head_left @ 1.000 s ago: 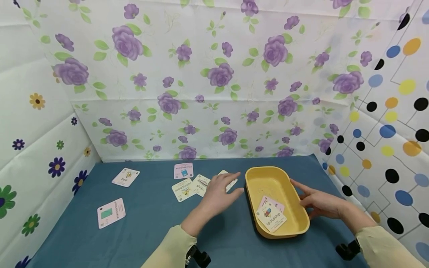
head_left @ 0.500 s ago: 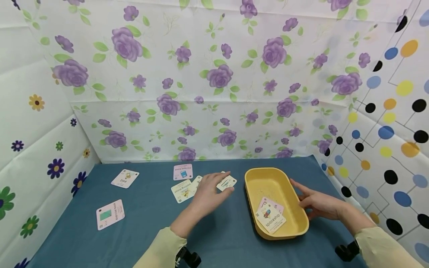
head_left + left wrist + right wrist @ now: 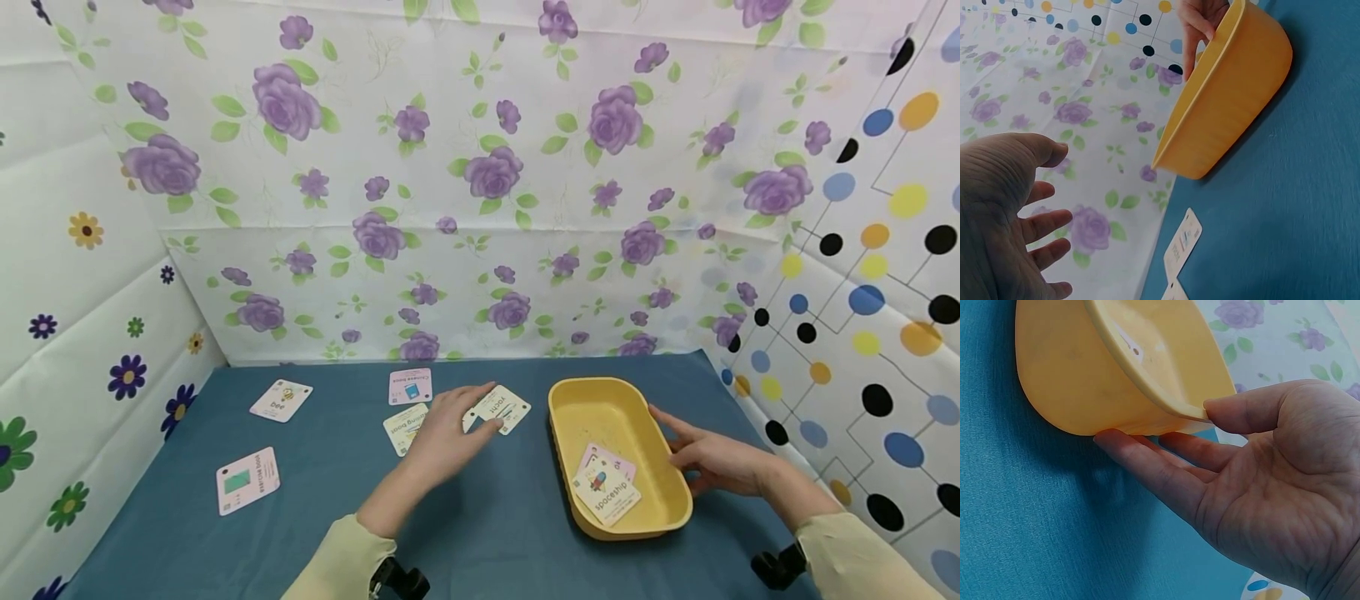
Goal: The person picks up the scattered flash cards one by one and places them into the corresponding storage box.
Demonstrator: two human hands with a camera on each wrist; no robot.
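My left hand (image 3: 448, 427) hovers over the group of cards with fingers spread and thumb apart, holding nothing; the left wrist view shows its bare palm side (image 3: 997, 206). Just beyond its thumb lies the yacht card (image 3: 503, 408); the hand hides most of another card beside it. The sailing boat card (image 3: 402, 428) is partly covered too. My right hand (image 3: 723, 456) holds the right side of a yellow plastic basin (image 3: 622, 404), thumb at the rim and fingers against the outer wall (image 3: 1066, 381). Inside the basin, a spaceship card (image 3: 609, 493) overlaps a pink card (image 3: 619, 462).
Behind the left hand lies a pink Chinese book card (image 3: 410, 386). Farther left are a bee card (image 3: 281, 400) and a pink exercise book card (image 3: 247, 481). Blue cloth (image 3: 337, 500) covers the table, with a floral sheet (image 3: 450, 275) hanging behind it.
My left hand has moved left and slightly toward me, away from the basin, uncovering the yacht card and covering more of the sailing boat card. The right hand and basin stay put.
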